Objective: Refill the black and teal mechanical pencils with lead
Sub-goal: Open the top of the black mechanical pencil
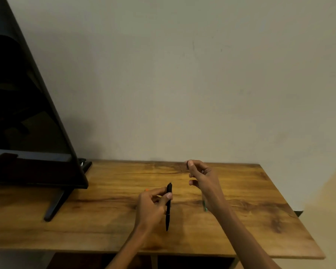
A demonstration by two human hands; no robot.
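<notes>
You have the black pencil [168, 206] upright above the wooden table [241, 220], with the teal pencil [204, 206] lying on it to the right, mostly hidden.

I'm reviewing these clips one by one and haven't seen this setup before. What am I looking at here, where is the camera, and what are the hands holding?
There is no machine: one camera worn on a person's head looks forward and down at their bare hands over a wooden table. The left hand grips the black mechanical pencil, held roughly upright. The right hand is raised, pinching something small and dark at its fingertips; it is too small to identify. A green item shows just below that hand, mostly hidden. A dark monitor stands at the left.
</notes>
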